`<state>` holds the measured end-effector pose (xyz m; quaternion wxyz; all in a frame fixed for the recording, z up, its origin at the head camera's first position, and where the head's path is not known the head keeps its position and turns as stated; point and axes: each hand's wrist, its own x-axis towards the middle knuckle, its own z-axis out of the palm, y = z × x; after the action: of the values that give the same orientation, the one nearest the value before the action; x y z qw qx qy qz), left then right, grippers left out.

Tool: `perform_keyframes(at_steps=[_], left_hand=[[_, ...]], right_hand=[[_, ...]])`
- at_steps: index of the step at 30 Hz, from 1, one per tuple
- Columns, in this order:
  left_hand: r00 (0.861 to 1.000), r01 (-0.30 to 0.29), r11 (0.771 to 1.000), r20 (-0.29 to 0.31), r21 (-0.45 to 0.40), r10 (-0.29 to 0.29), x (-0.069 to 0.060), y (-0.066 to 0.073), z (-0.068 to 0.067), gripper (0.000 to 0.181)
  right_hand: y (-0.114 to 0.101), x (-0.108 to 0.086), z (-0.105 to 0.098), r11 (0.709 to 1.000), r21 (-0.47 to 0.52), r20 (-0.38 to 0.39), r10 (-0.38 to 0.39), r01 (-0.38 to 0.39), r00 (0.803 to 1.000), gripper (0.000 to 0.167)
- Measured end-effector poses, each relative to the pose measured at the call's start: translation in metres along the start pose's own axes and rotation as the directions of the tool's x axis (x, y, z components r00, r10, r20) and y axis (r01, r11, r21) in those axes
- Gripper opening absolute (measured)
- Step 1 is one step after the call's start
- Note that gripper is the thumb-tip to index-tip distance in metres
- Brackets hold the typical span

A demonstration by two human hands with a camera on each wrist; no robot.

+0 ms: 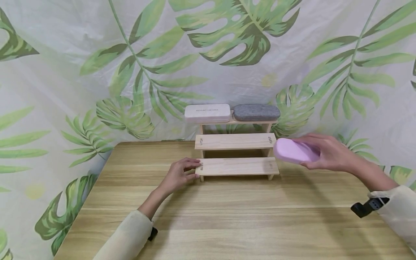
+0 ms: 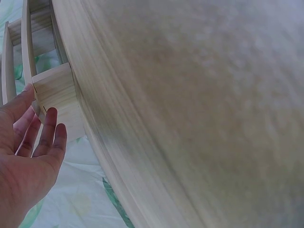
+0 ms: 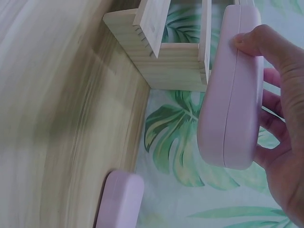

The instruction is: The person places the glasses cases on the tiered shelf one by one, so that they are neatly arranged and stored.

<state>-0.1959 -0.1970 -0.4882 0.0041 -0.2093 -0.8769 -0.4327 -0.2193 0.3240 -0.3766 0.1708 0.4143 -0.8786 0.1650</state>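
A wooden three-tier display stand point(image 1: 237, 167) stands on the table. My left hand point(image 1: 180, 175) holds the left end of its lowest shelf, thumb at the front edge and fingers over the top and side. On the top tier lie a white glasses case point(image 1: 207, 113) with small lettering and a grey fabric glasses case point(image 1: 256, 112), side by side. The middle and lowest tiers are bare. My right hand point(image 1: 331, 151) grips a pink glasses case point(image 1: 294, 151) in the air, just right of the middle tier. The right wrist view shows its side seam point(image 3: 225, 114).
A second pink case point(image 3: 121, 199) lies on the table in the right wrist view; in the head view I cannot make it out. The wood-grain table point(image 1: 227, 220) extends in front of the stand. Behind hangs a leaf-print cloth point(image 1: 227, 79).
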Motion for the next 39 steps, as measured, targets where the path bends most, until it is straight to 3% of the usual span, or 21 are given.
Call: perform_keyframes(at_steps=[17,39], left_hand=[[1.000,-0.007,1.000,-0.006,0.017,0.008,0.000,0.000,-0.001,0.039],[1.000,0.001,1.000,0.000,0.004,-0.001,0.000,0.000,-0.001,0.038]], right_hand=[[-0.005,0.020,0.007,0.997,0.045,0.004,-0.068,0.068,0.998,0.069],[-0.012,0.039,0.020,0.992,0.076,-0.010,-0.099,0.100,0.995,0.068]])
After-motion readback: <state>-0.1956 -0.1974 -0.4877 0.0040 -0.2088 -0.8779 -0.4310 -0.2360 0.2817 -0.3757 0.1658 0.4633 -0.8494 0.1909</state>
